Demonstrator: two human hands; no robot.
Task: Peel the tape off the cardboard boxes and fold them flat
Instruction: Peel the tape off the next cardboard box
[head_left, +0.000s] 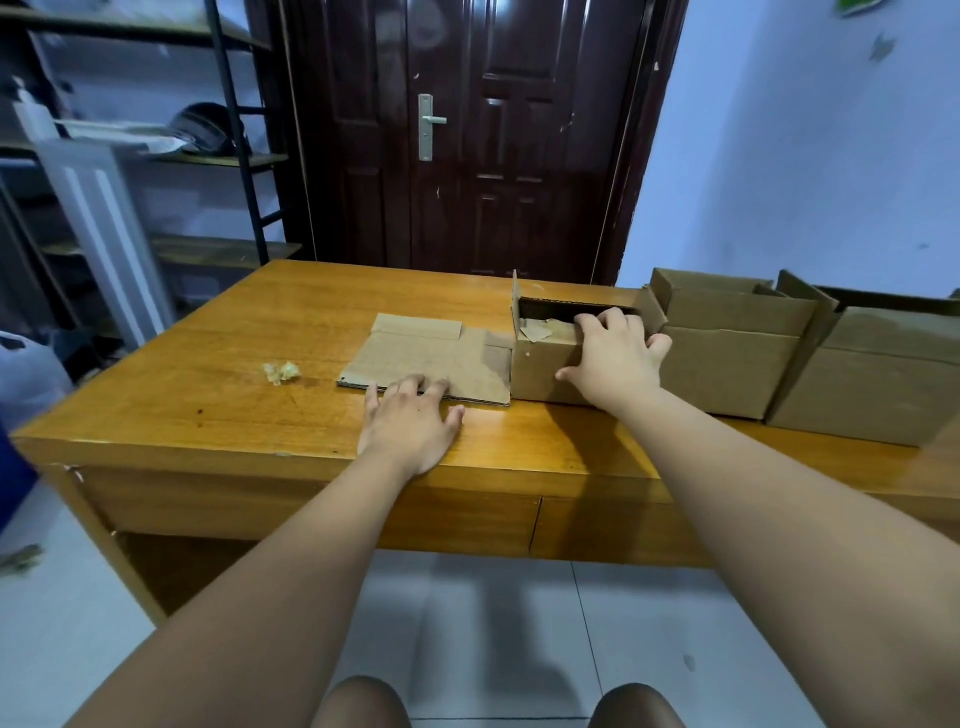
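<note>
A flattened cardboard box (431, 358) lies on the wooden table (234, 410). My left hand (410, 426) rests palm down on the table, its fingertips on the flat box's near edge. To its right stands a small open box (540, 369) with one flap upright and torn paper scraps at its rim. My right hand (618, 356) grips this box's near wall, fingers hooked over the top edge, thumb spread to the right. Two more open cardboard boxes (727, 358) (883, 384) stand in a row further right. A crumpled ball of peeled tape (282, 372) sits left of the flat box.
A dark wooden door (467, 135) stands behind the table. A black metal shelf rack (156, 156) with items fills the left. My knees (363, 701) show at the bottom above a pale tiled floor. The blue wall (805, 156) is at the right.
</note>
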